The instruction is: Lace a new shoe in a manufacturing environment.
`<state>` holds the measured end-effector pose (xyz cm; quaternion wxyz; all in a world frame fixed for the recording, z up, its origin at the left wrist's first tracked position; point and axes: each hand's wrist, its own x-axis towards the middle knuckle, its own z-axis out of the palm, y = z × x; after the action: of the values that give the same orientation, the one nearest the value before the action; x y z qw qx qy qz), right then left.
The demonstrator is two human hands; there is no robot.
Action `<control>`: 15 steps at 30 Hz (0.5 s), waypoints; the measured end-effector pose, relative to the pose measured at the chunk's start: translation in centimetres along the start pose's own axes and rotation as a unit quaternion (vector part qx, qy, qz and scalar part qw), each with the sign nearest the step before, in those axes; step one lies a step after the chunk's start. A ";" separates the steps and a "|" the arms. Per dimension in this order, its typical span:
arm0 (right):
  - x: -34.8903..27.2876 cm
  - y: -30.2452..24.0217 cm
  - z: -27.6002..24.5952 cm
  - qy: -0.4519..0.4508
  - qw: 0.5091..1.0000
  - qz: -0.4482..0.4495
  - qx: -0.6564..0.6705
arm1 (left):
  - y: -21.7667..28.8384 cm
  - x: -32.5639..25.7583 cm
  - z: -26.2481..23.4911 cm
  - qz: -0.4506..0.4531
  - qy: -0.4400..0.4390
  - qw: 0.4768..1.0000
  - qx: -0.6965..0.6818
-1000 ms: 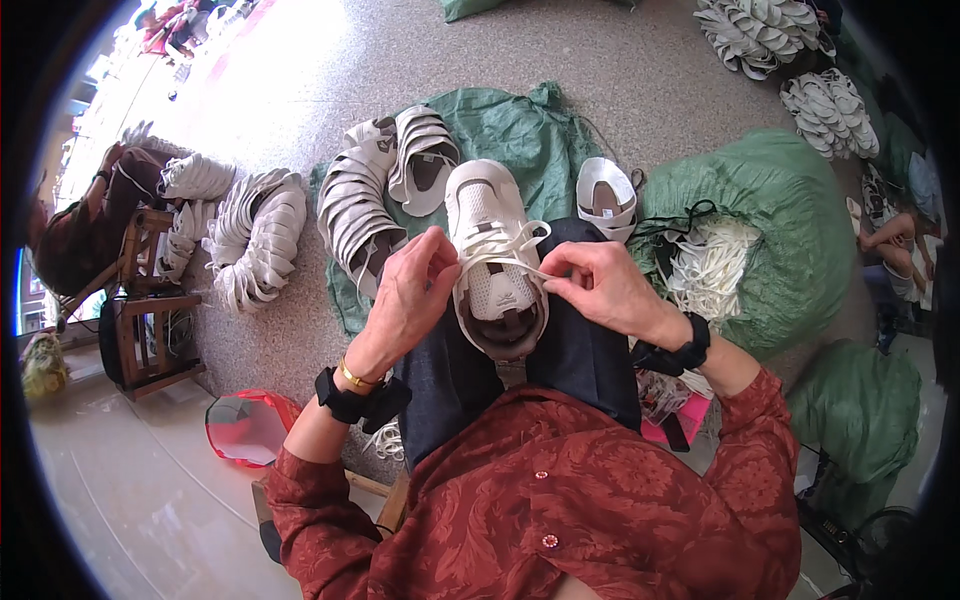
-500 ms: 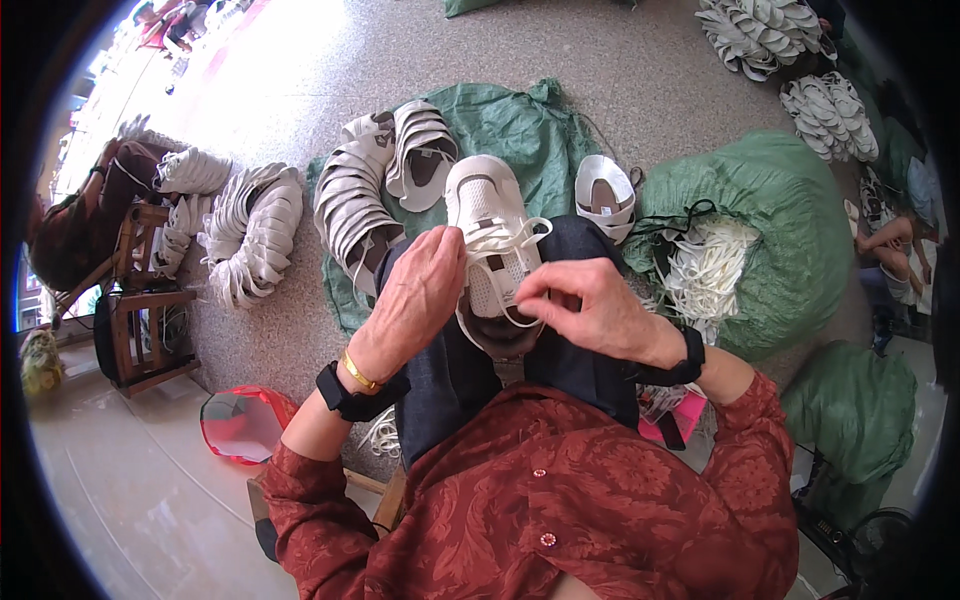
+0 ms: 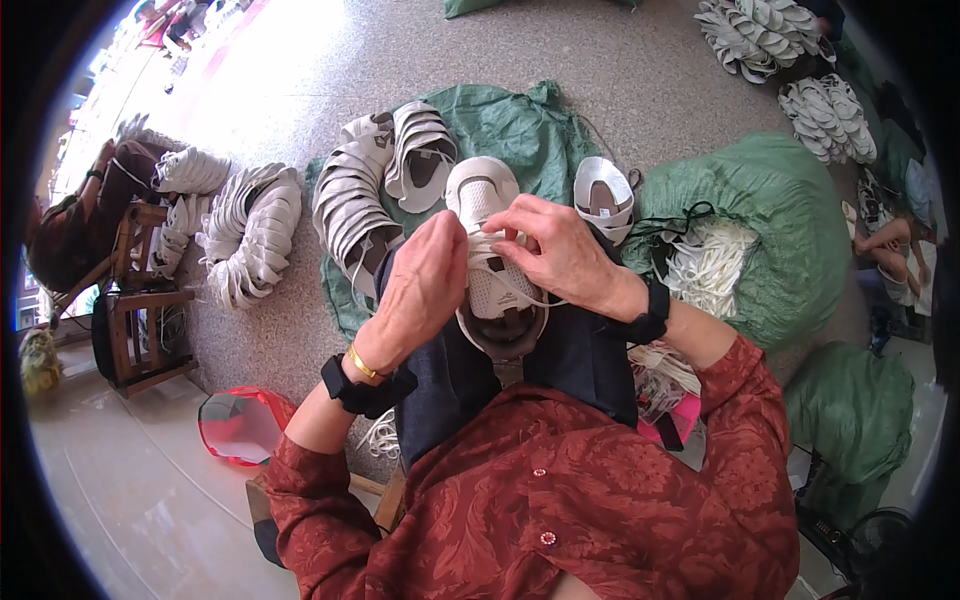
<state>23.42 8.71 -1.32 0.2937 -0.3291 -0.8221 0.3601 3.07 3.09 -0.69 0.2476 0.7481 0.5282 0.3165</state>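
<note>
A white shoe [image 3: 492, 290] lies on my lap, toe pointing away from me, with a white lace [image 3: 490, 243] threaded across its upper. My left hand [image 3: 425, 285] rests against the shoe's left side and pinches the lace. My right hand [image 3: 555, 245] arches over the front of the shoe, fingers closed on the lace near the upper eyelets. Both wrists wear black bands, and a gold bangle sits on the left one.
A curved row of white shoes [image 3: 360, 205] lies on a green sack [image 3: 520, 130] ahead. Another white shoe [image 3: 603, 195] is beside my right hand. A green bag with white laces [image 3: 710, 260] stands right. More shoe piles [image 3: 250, 235] and a seated person [image 3: 75, 230] are left. A red basin [image 3: 240, 425] is near.
My right hand has moved forward from the shoe's opening to over its front, pulling the lace. My left hand has shifted in closer along the shoe's left side.
</note>
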 end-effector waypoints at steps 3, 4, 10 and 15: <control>0.6 0.4 0.3 -0.009 1.000 -0.002 0.020 | -0.3 -0.2 -0.3 -0.036 -0.005 0.998 -0.057; 0.7 0.7 0.5 -0.009 1.000 -0.007 0.022 | -0.1 -0.1 -0.4 -0.044 -0.008 0.996 -0.074; 1.1 0.6 0.2 -0.023 0.998 0.014 0.049 | -0.9 -0.5 0.1 -0.091 -0.024 0.983 -0.157; -0.1 -0.4 -1.0 -0.003 0.995 0.068 0.067 | -1.0 -0.5 -0.2 -0.225 -0.077 0.913 -0.332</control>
<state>24.12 8.81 -0.47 0.2873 -0.3629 -0.7725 0.4346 2.13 2.97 -1.35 0.5863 0.5060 0.5264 0.3507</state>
